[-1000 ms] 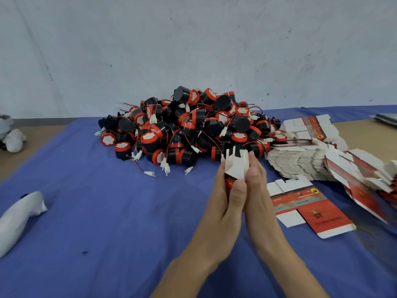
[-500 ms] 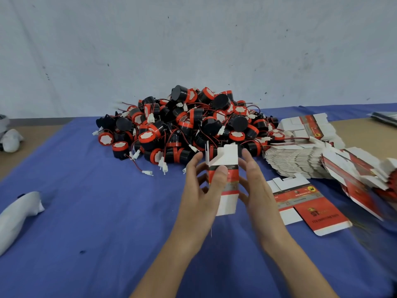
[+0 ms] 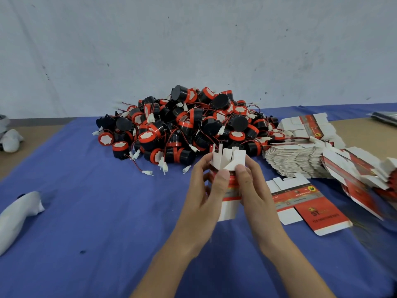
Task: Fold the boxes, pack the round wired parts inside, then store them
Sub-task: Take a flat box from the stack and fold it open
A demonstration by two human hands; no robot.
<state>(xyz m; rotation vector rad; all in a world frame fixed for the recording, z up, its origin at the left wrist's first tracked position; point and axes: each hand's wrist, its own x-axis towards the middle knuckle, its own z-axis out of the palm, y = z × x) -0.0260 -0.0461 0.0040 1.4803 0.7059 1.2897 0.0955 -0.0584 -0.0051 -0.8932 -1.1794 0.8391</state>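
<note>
A small red and white cardboard box (image 3: 229, 160) stands upright between both hands above the blue cloth, its white top flaps spread open. My left hand (image 3: 204, 190) grips its left side with the thumb across the front. My right hand (image 3: 253, 190) holds the right side, its thumb pressing on a top flap. Behind them lies a big heap of black and red round wired parts (image 3: 182, 127) with white plugs. One flat unfolded box (image 3: 305, 203) lies to the right of my hands.
Stacks of flat box blanks (image 3: 296, 160) fan out at the right, more at the far right (image 3: 365, 175). A white bundle (image 3: 17, 214) lies at the left on the blue cloth (image 3: 96, 222). A grey wall stands behind the table.
The box has gone from pressed flat between my palms to opened up. Its top flaps now stand spread, and my right thumb has moved onto one of them.
</note>
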